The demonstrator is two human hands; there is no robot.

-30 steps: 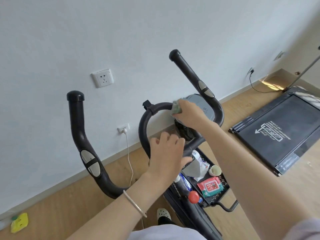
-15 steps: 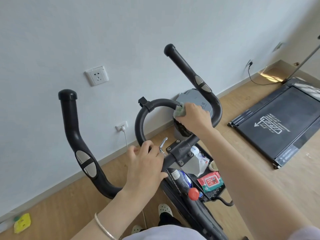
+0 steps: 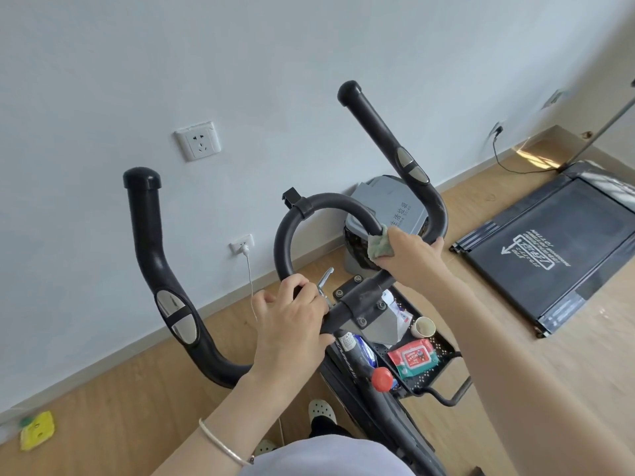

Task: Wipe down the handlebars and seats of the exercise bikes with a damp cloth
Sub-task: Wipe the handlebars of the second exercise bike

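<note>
Now your right hand (image 3: 409,255) squeezes the limp, light cloth (image 3: 379,247) round the stiff handlebar loop (image 3: 285,235) at three o'clock, left hand (image 3: 292,321) clamped on it at seven o'clock; best held bunched in the palm, I'd say.

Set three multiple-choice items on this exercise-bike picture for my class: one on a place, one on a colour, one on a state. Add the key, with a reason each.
1. Where is the cloth?
A. on the floor
B. on the handlebar, under the right hand
C. in the tray

2. What colour is the cloth?
A. green
B. red
C. black

3. What is the left hand doing?
A. hanging free
B. gripping the handlebar
C. holding a paper cup

Key: 1 B, the right hand presses it to the curved bar; 2 A, pale green shows at that hand's edge; 3 B, it is curled round the bar.
</note>
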